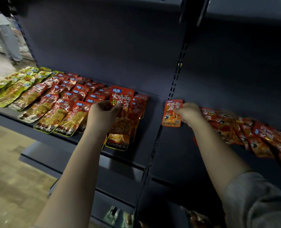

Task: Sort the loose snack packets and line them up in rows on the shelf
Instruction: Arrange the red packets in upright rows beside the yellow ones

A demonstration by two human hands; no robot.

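Fingers [118, 106] of the left hand [102, 116] pinch a tall red foil snack packet [121, 99] over its row; the right hand [188, 113] grips a smaller red packet [171, 116], ready for sorting.

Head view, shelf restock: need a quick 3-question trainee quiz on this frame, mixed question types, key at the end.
1. True or false: both hands hold a red packet.
2. Multiple choice: the loose, unsorted pile lies A) on the left bay, B) on the right bay, C) on the floor.
3. Fill in: at the far left end of the rows, the packets are ____ in colour.

Key:
1. True. The left hand holds a large red packet over the rows; the right hand pinches a small red packet.
2. B. The loose pile spreads behind the right forearm.
3. Green. The green packets lie left of the red rows.
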